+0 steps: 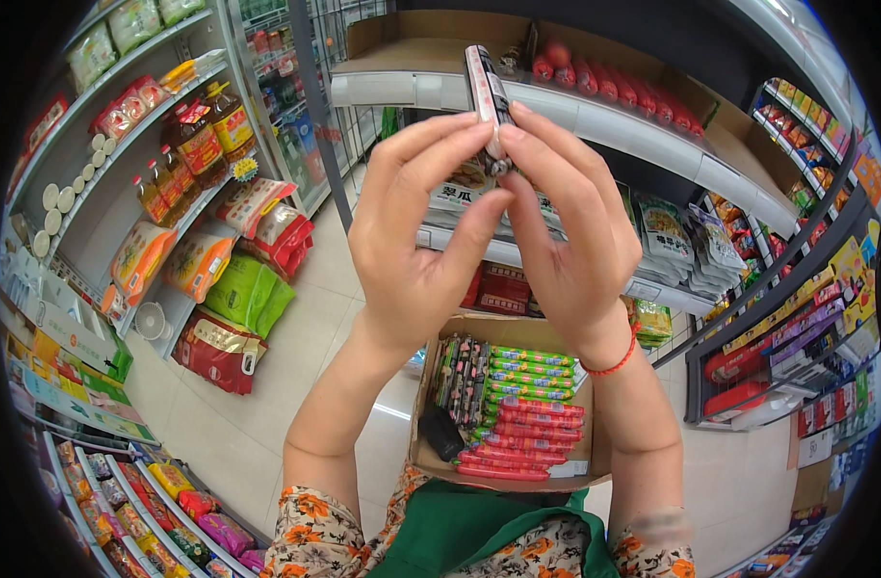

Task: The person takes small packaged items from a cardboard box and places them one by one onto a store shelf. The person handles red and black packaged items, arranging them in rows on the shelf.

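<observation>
Both hands are raised before the upper shelf, their fingertips around a few dark-wrapped sausages point(489, 79) with a pale printed strip. My left hand point(419, 238) grips them from the left, and my right hand point(574, 217), with a red cord at the wrist, from the right. Their crimped near ends stick out between the fingers; how many there are cannot be told. Below the forearms, a cardboard box point(601, 455) rests near my lap. Inside lie dark-wrapped sausages point(463, 376), green-wrapped sausages point(531, 374), red-wrapped sausages point(520, 441) and a black object point(440, 432).
Red-wrapped sausages point(628, 90) fill part of a cardboard tray on the upper shelf point(411, 88). Silver food pouches point(671, 231) stand on the tier below. Left are oil bottles point(202, 144) and rice bags point(217, 350) on shelving; right is a dark metal rack point(700, 390).
</observation>
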Demonstrator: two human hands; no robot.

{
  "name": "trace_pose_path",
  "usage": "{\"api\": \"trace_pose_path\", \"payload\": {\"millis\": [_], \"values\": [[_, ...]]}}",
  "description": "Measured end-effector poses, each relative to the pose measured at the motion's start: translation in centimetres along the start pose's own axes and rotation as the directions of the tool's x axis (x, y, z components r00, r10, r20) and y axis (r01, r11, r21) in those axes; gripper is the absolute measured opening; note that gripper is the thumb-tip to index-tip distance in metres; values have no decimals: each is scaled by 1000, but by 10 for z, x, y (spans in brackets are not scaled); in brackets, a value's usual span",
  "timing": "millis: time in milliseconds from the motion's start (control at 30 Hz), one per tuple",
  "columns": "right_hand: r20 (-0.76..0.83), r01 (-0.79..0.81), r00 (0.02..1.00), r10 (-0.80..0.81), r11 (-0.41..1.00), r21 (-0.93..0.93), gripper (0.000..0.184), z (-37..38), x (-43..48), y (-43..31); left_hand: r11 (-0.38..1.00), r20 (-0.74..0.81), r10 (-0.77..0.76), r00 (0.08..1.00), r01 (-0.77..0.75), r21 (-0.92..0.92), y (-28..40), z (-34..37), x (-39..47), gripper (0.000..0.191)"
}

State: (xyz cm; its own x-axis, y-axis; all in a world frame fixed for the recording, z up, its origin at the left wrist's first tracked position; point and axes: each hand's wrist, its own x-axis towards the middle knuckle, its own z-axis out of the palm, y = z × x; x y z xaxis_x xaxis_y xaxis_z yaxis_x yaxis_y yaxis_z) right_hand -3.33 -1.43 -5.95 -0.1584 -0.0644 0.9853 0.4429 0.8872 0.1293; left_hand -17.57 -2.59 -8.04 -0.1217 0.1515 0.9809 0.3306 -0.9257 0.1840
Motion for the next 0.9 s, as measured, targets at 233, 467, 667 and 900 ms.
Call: {"api": "trace_pose_path", "payload": {"millis": [233,467,667,900], "values": [[40,-76,996,77,997,-31,36,14,6,11,995,-13,-66,998,65,-73,-25,3,13,32],[60,-94,993,97,994,-57,36,23,12,27,972,3,-175,985,173,-158,-44,11,21,28],[89,-88,991,96,992,-93,38,31,14,44,931,57,-281,958,287,-228,-63,13,32,22],[126,-173,976,177,984,-45,41,41,12,63,947,74,-279,958,287,-142,-79,16,43,19]]}}
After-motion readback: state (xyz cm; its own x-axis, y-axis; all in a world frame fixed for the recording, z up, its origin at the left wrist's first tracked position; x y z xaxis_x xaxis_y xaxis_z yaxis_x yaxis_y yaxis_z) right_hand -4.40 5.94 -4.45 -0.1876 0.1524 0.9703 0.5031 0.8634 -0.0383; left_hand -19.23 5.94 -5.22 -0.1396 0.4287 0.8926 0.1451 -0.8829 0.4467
